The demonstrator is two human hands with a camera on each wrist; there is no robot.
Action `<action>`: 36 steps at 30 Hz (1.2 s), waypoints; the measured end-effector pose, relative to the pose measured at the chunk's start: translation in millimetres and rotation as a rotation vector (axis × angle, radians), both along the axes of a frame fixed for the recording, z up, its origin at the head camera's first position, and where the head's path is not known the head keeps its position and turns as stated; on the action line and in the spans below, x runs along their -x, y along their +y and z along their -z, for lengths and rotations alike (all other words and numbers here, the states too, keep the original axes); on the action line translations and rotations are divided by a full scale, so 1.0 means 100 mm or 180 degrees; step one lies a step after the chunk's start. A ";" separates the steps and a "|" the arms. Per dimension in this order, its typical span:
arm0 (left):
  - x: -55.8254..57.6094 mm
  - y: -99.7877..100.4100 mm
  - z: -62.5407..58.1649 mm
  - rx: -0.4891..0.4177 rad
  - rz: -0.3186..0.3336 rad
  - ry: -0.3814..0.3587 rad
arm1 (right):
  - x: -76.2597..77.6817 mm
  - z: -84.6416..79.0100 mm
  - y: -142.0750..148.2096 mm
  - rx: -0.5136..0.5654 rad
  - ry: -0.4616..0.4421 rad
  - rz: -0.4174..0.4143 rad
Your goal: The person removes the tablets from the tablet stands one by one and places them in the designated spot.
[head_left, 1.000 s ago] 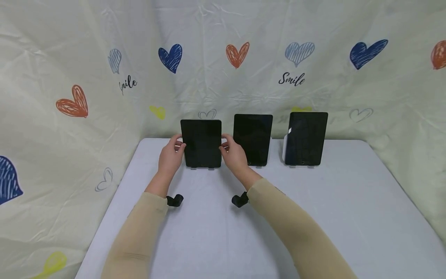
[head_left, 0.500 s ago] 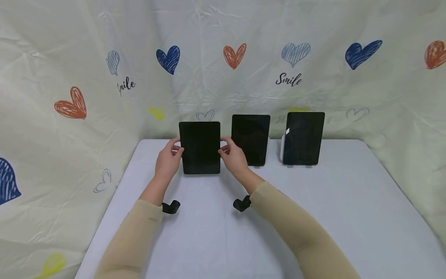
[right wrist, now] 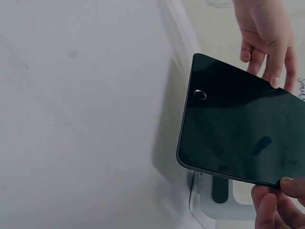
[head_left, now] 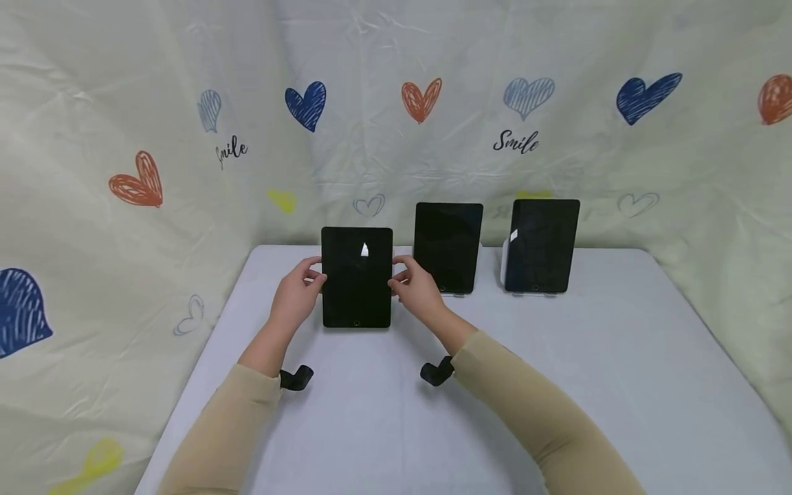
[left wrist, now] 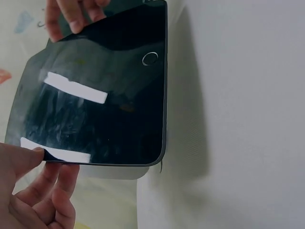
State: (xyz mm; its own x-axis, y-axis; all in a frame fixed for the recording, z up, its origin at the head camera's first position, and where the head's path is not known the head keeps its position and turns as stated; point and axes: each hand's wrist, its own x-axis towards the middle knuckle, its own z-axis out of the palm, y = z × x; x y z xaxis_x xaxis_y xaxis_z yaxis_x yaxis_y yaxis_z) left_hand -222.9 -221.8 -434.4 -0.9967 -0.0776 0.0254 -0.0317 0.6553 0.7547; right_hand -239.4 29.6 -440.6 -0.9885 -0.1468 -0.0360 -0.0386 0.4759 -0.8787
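Note:
A black tablet (head_left: 357,278) with a round home button is held upright between both hands, its dark screen turned towards me. My left hand (head_left: 295,292) pinches its left edge, the thumb on the front and the fingers behind. On the opposite edge my right hand (head_left: 417,292) has the same kind of pinch. The two wrist views show a shadow below the tablet's lower edge. Part of a white stand (right wrist: 238,211) shows behind the tablet in the right wrist view. Most of that stand is hidden by the tablet.
Two more black tablets stand to the right, a middle tablet (head_left: 447,247) and a right tablet (head_left: 542,246), both leaning on stands. A white-covered table (head_left: 371,412) lies beneath. Behind it hangs a pale curtain (head_left: 464,41) printed with hearts.
Both hands have drawn the tablet forward off its stand, towards me. Its lower edge now sits nearer in the head view. The other two tablets have stayed in place.

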 end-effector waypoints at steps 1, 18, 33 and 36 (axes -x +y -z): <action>-0.02 0.00 0.00 -0.0003 -0.0008 -0.0013 | -0.01 0.00 0.00 0.0023 -0.0031 -0.0017; -0.26 -0.03 0.06 0.0008 0.0030 -0.0387 | -0.22 0.08 0.05 0.0381 -0.0502 -0.0169; -0.45 -0.09 0.20 -0.0010 0.0092 -0.0708 | -0.40 0.22 0.03 0.0339 -0.0772 -0.0374; -0.48 -0.11 0.21 -0.0040 0.0136 -0.0762 | -0.43 0.24 0.01 0.0294 -0.0827 -0.0411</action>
